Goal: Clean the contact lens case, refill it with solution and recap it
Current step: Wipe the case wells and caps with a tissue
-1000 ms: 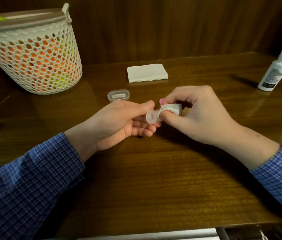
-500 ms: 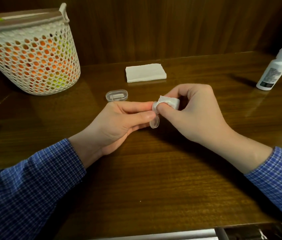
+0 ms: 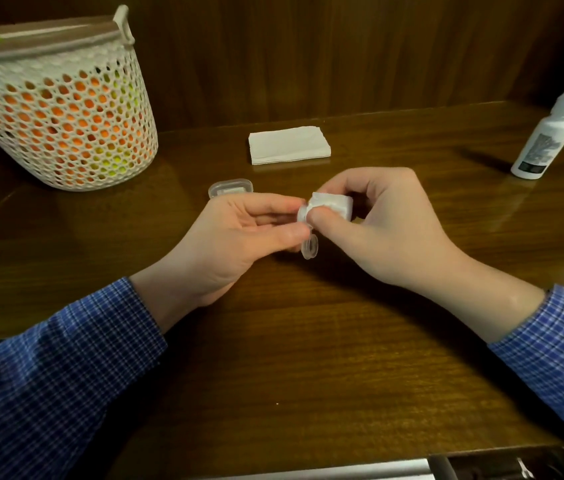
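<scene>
Wooden table [image 3: 308, 358]: one basket [image 3: 62, 126], one bottle [image 3: 547, 136], two hands.

Dim, warm light from above. Soft glare on the glossy worktop [image 3: 395, 161] at upper centre and right. Dark shadows under both hands and in the corners. Slight blur at the edges; basket [image 3: 62, 119] bowed by wide-angle distortion.

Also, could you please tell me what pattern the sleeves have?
A blue and white check, on both sleeves; the head view shows it clearly.
</scene>
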`<state>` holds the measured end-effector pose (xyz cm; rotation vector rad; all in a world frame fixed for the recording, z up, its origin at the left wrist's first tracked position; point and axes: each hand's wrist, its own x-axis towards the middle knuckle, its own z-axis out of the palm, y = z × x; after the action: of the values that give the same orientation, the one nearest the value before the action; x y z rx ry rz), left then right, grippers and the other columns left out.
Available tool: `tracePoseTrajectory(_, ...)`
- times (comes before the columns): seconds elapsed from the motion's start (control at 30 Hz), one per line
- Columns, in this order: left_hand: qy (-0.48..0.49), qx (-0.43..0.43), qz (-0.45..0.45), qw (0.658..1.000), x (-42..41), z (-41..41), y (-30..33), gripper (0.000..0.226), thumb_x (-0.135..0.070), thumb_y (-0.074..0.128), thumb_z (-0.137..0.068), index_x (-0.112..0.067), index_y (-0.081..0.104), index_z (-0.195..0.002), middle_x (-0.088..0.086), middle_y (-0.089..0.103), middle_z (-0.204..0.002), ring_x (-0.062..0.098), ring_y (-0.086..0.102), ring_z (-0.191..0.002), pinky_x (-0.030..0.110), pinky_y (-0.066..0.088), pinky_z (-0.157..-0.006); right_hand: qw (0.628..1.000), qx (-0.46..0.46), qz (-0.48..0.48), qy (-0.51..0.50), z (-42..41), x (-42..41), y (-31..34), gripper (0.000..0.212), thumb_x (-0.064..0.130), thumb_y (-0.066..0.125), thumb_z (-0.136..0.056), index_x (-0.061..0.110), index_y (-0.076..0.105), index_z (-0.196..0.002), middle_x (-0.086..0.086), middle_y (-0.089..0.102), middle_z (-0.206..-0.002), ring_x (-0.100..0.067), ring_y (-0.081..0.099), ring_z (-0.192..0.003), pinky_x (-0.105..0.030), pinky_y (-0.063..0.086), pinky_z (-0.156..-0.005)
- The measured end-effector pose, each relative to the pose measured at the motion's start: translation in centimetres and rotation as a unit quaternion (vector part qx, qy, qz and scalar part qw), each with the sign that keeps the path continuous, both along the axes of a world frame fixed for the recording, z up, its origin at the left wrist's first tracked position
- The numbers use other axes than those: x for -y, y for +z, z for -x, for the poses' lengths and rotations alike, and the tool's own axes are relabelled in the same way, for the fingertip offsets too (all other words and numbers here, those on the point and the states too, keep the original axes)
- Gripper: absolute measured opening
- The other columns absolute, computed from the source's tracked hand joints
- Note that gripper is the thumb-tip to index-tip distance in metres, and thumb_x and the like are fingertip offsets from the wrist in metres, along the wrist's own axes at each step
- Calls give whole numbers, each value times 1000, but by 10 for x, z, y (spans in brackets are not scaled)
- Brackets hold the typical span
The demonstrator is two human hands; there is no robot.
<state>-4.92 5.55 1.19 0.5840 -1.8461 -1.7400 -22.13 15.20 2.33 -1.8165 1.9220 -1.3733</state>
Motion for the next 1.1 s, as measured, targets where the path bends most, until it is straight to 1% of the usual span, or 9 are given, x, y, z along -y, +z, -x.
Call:
tracePoseTrajectory(0.2,51,-18,161,986,-5,-1,1,38,-7,77,-79,-10,73,-116,3,78,-112,18,74,-106,29,61,-88,997,63,-17,-29,-4,1,0,16,40,80,-82,32,70,-73,14,68,-72,1,64,-78,-9,48,-57)
tracePoseTrajectory(0.33,89,-23,249,964,-10,0,1,38,-2,79,-80,-11,72,-116,-1,77,-108,12,75,-101,23,61,-83,978,190,-76,-29,-7,2,2,19,36,84,-80,22,74,-73,4,72,-67,-6,66,-64,-18,50,-55)
tracePoseTrajectory(0.47,98,-26,308,946,-12,1,0,38,-5,80,-81,-10,70,-117,-2,75,-109,10,75,-100,22,61,-81,930,332,-156,17,-5,2,6,17,26,87,-78,12,77,-74,0,72,-65,-9,63,-59,-22,50,-54)
tracePoseTrajectory(0.6,85,-19,230,969,-10,1,-1,45,-3,79,-81,-9,68,-124,0,76,-110,14,74,-103,25,60,-85,898,384,-209,53,3,3,10,19,24,86,-79,8,78,-84,-7,71,-71,-9,57,-58,-23,48,-53)
tracePoseTrajectory(0.67,79,-24,168,982,-7,1,1,47,-7,77,-82,-13,66,-127,2,76,-112,17,73,-108,29,59,-91,893,402,-195,61,9,3,14,19,23,84,-81,7,78,-89,-4,70,-70,-7,55,-56,-22,47,-51)
tracePoseTrajectory(0.77,75,-44,39,995,0,-2,4,42,-18,74,-76,-21,71,-118,3,77,-112,20,71,-112,36,58,-97,884,436,-163,44,19,1,17,15,23,81,-83,9,78,-89,-2,71,-75,-6,54,-55,-22,48,-51)
tracePoseTrajectory(0.9,37,-75,-92,992,3,-3,5,35,-15,70,-77,-23,73,-112,3,78,-110,19,74,-102,30,61,-82,916,365,-159,56,19,-2,15,14,26,77,-88,12,75,-89,0,69,-75,-7,60,-57,-19,49,-52)
tracePoseTrajectory(1.0,20,-72,-111,991,2,-2,6,38,-17,68,-81,-20,66,-119,6,78,-108,20,76,-93,26,60,-74,940,300,-132,93,16,-4,13,8,20,76,-90,13,75,-93,3,71,-72,-7,64,-60,-18,52,-55)
tracePoseTrajectory(1.1,12,-65,-103,993,2,-2,7,41,-20,68,-82,-20,62,-122,10,78,-103,20,76,-88,25,60,-71,960,244,-87,106,17,-5,11,7,13,77,-89,19,74,-91,4,73,-80,-10,68,-70,-21,55,-63)
